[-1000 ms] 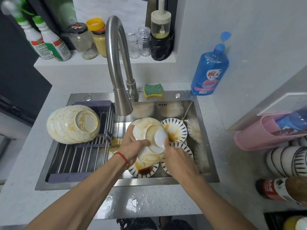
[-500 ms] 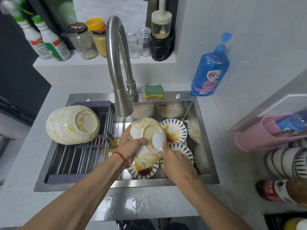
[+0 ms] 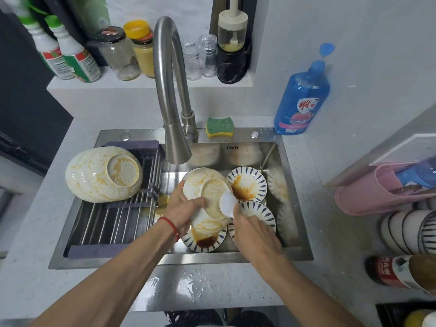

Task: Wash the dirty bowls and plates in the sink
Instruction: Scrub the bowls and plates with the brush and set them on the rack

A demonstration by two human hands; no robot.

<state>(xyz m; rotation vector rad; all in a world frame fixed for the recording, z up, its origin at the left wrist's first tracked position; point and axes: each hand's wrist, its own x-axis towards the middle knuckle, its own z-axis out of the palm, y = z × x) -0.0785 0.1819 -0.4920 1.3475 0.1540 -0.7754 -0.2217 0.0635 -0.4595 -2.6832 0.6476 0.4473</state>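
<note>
My left hand (image 3: 182, 207) grips a cream bowl (image 3: 207, 185) smeared with yellow sauce, held bottom-up over the steel sink (image 3: 292, 208). My right hand (image 3: 253, 231) holds a white scrubber (image 3: 227, 204) pressed against the bowl's right side. Under the bowl lie three blue-patterned plates: one with brown sauce (image 3: 247, 184) at the back, one with a dark puddle (image 3: 205, 243) in front, one (image 3: 259, 214) partly under my right hand. A second stained cream bowl (image 3: 101, 175) rests upside down on the rack (image 3: 118, 223) over the sink's left half.
The curved tap (image 3: 169, 90) hangs above the sink. A green-yellow sponge (image 3: 220, 127) and a blue soap bottle (image 3: 302, 100) stand behind it. Jars and spray bottles line the ledge. A pink holder (image 3: 368, 197), stacked bowls (image 3: 408, 232) and a bottle (image 3: 396, 271) sit right.
My right hand and the scrubber slid a little left and down across the bowl. My left hand has kept its grip and tilted the bowl slightly.
</note>
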